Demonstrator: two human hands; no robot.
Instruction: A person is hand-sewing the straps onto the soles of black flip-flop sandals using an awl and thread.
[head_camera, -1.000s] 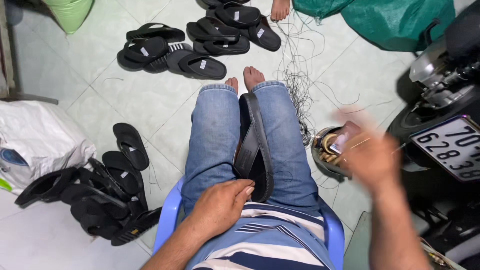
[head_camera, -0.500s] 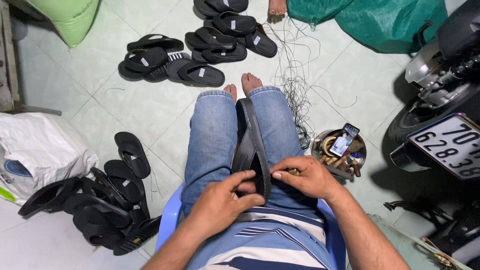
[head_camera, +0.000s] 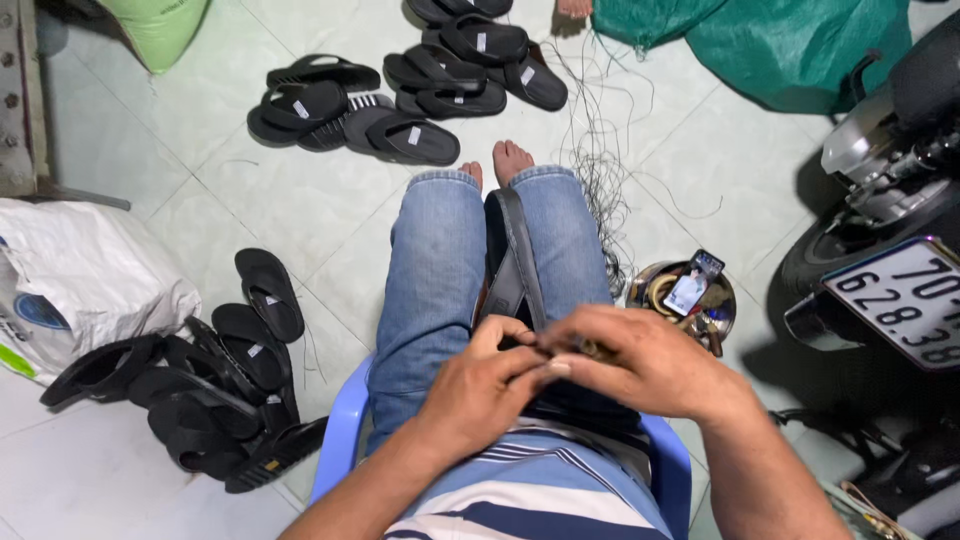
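While both hands meet over the lap, head view: left hand (head_camera: 480, 385) fingers pinched together on sandal (head_camera: 515, 265) heel | right hand (head_camera: 640, 360) fingers closed at same spot, contents unclear | sandal wedged between knees, toe at 12, likely for steadiness | sandal pile (head_camera: 200, 390) at 9 | phone (head_camera: 690, 290) at 2.

A pale tiled floor (head_camera: 300, 210) is seen. Black sandals (head_camera: 410, 95) are spread at twelve o'clock, more sandals (head_camera: 215, 385) heaped at eight. A white sack (head_camera: 90, 275) is laid at nine, loose thread (head_camera: 600, 170) at one, a bowl (head_camera: 690, 300) at three.
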